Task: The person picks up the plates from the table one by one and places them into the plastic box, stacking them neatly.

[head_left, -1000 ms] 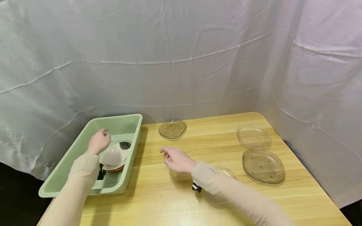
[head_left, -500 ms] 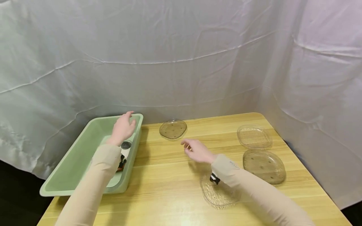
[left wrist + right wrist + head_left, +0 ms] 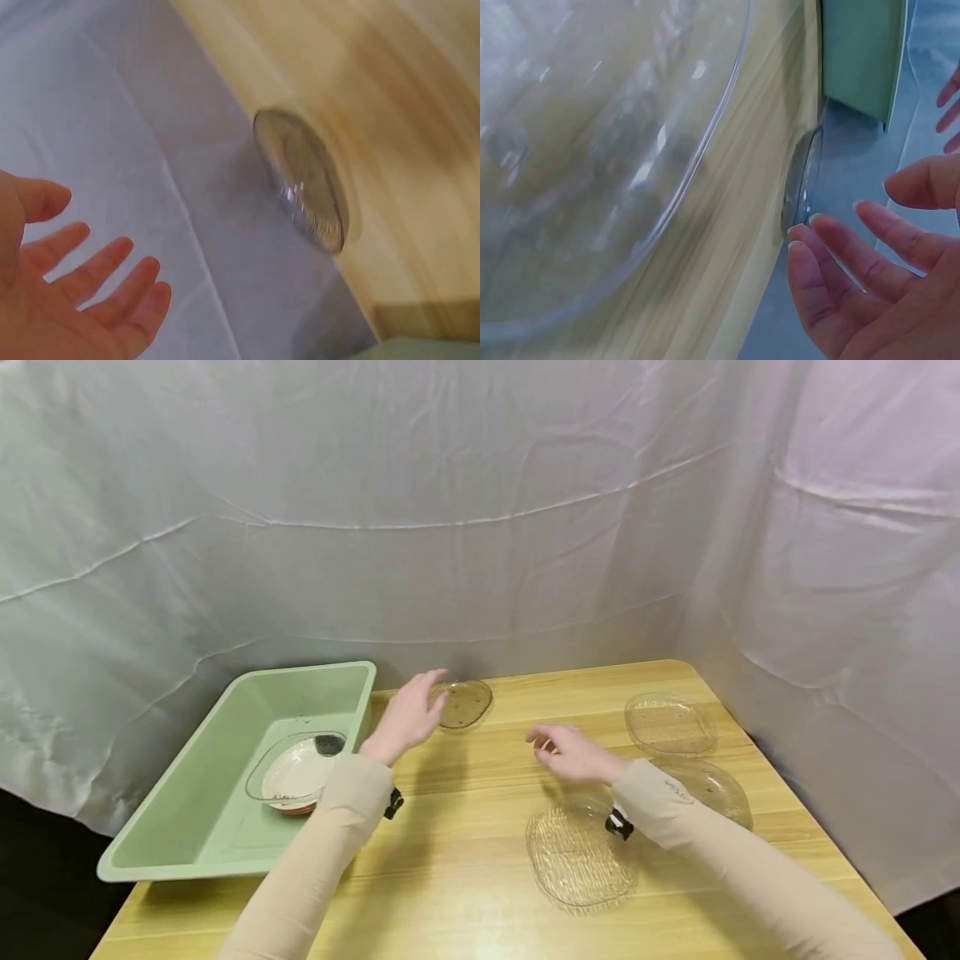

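My left hand (image 3: 408,714) hovers over the table beside the tub, its relaxed fingers partly covering a smoky grey glass plate (image 3: 468,703) near the back edge. Nothing is in that hand; the left wrist view shows the plate (image 3: 300,180) apart from the spread fingers. My right hand (image 3: 576,752), also holding nothing, is above the middle of the table with loosely bent fingers. Just in front of it lies a clear ribbed glass plate (image 3: 577,860), partly under the right sleeve. That plate (image 3: 592,172) looms large in the right wrist view.
At the left stands a green plastic tub (image 3: 172,802) holding a white bowl (image 3: 296,772) with a dark patch and a clear glass dish around or over it. On the right lie another clear plate (image 3: 671,724) and a larger smoky plate (image 3: 712,789). A grey curtain (image 3: 480,527) hangs behind.
My left hand has come out of the tub and moved right to the small smoky plate. The right hand has shifted right. The bowl is uncovered again; the plates have stayed put.
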Demonstrator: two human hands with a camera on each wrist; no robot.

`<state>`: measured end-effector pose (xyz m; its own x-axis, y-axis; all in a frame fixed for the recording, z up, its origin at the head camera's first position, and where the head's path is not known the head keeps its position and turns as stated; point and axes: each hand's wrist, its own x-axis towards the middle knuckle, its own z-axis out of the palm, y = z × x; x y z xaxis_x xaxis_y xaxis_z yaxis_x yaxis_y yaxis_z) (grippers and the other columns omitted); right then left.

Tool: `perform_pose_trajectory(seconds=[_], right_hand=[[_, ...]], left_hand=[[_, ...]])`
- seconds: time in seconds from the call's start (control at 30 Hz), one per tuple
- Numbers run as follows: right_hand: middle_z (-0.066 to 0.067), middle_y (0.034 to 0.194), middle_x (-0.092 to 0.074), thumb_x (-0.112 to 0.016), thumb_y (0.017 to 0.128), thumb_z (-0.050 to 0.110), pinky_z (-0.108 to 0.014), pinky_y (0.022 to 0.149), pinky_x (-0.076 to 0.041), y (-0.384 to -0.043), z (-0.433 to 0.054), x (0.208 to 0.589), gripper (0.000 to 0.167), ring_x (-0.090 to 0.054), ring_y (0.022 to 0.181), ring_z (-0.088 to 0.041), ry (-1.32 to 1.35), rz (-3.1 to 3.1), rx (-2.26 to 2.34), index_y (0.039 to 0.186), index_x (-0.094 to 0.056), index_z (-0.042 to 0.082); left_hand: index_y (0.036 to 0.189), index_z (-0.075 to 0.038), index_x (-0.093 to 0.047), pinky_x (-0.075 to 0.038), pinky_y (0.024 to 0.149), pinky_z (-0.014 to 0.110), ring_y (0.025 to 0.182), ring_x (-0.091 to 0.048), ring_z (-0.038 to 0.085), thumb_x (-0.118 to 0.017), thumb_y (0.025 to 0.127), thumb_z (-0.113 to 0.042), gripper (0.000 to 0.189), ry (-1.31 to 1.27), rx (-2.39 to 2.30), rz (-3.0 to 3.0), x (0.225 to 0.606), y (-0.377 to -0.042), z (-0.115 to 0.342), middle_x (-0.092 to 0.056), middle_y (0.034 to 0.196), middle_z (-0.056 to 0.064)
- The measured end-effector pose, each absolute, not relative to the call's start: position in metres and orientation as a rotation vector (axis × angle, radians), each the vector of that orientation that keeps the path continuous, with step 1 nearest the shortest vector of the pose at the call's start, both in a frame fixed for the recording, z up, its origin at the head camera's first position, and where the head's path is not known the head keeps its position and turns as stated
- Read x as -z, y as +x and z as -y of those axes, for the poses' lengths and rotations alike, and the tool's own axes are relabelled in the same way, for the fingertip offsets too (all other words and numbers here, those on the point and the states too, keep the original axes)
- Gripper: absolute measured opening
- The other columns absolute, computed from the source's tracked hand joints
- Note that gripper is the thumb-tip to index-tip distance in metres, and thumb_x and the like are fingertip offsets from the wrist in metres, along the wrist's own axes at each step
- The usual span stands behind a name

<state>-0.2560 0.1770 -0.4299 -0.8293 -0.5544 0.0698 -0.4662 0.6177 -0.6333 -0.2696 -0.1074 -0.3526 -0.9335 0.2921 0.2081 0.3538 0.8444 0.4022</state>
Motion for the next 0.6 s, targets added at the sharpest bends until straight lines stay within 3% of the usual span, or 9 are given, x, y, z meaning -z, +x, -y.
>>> perform_pose_trajectory(seconds=[0.6], right_hand=[[-0.036,0.123,-0.061,-0.048,0.100,0.007,-0.060,0.097,-0.053,-0.266,-0.295,0.430,0.038,-0.062,0.110,-0.047,-0.598,-2.917,1.089,0.133,-0.050,-0.012]], left_hand=[[0.152,-0.013,-0.044,-0.038,0.121,0.050,0.140,-0.050,0.034,-0.048,0.106,-0.027,0.048,-0.801,0.564,2.944,0.418,-0.250,0.039,-0.052,0.151,0.012]])
